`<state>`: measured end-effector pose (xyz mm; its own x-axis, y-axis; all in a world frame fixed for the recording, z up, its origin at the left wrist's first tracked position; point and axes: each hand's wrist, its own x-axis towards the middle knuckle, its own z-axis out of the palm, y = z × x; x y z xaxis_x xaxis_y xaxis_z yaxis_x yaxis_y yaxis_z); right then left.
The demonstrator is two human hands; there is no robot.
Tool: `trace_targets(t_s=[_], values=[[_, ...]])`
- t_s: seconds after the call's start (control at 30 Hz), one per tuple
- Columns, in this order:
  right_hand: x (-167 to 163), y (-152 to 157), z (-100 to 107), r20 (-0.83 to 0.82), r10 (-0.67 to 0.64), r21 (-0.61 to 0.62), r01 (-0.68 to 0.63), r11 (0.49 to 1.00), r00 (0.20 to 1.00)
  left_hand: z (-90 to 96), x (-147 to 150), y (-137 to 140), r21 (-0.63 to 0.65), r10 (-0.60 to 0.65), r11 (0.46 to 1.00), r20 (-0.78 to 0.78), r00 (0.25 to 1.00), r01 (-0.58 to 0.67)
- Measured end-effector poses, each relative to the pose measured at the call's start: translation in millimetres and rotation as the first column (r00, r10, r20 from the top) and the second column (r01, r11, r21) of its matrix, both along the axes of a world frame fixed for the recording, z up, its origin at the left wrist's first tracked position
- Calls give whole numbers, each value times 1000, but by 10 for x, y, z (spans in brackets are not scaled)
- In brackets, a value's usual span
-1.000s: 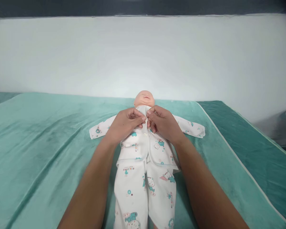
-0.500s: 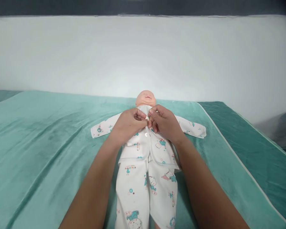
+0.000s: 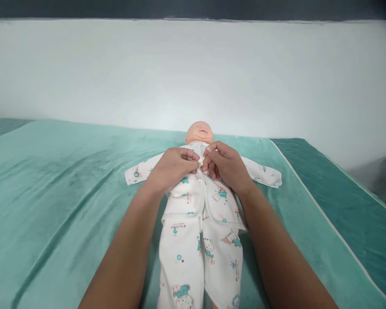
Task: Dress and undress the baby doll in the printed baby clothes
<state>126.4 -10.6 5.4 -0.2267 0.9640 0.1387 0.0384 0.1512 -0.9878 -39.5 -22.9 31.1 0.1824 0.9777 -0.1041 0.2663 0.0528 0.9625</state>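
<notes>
Teal cloth fills the lower frame beneath your work, and nearest you, at bottom centre, lies one pair of printed trousers, soft-looking fabric that should fold easily. Just above, at the middle of the frame, one matching jacket lies over one doll; expect the jacket to be light and limp, so you would do best to take it by its two front edges rather than the loose cloth. You can count two buttons, the lower button clear of your fingers and the upper button between your hands; others may be hidden. Your left hand pinches the jacket front narrowly, thumb against finger, and your right hand pinches the facing side just beside it; whether either grips the upper button itself, you cannot tell. Beyond, the doll's bare head looks firm, smooth and perhaps slippery. One pale wall closes the upper frame.
</notes>
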Motion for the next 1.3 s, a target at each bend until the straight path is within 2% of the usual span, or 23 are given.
trace_targets(t_s=[0.27,0.47,0.57,0.63,0.7,0.8,0.9,0.97,1.03,1.13,1.23,1.3], values=[[8,8,0,-17,8,9,-8,1000,1000,-1,-66,18,-45,-79,996,7,997,79],[5,-1,2,12,-2,20,2,1000,1000,5,-51,2,1,-29,1000,-31,999,29],[31,-54,82,90,-22,37,19,999,996,-28,-113,21,38,-35,999,17,999,34],[60,-139,183,215,-42,52,32,998,976,-36,-179,25,58,-70,996,18,997,69],[79,-262,299,413,-32,65,6,998,910,-19,-243,11,60,-140,988,-13,990,141],[51,-458,423,709,-1,71,-70,995,706,37,-297,-29,37,-277,959,-63,959,280],[-23,-573,441,843,-81,140,-72,988,531,83,-292,-65,28,-374,925,-115,920,380],[-49,-590,422,866,-122,185,-84,979,484,93,-270,-80,30,-385,918,-165,908,395],[-36,-578,409,875,-89,170,-130,977,477,92,-247,-90,38,-368,923,-208,906,383],[42,-536,422,866,41,70,-203,977,499,86,-217,-102,55,-345,929,-238,908,367],[140,-473,442,778,212,-79,-242,967,592,84,-201,-105,60,-347,927,-244,906,371],[201,-414,435,650,345,-183,-301,936,677,85,-205,-103,63,-352,925,-236,906,376]])
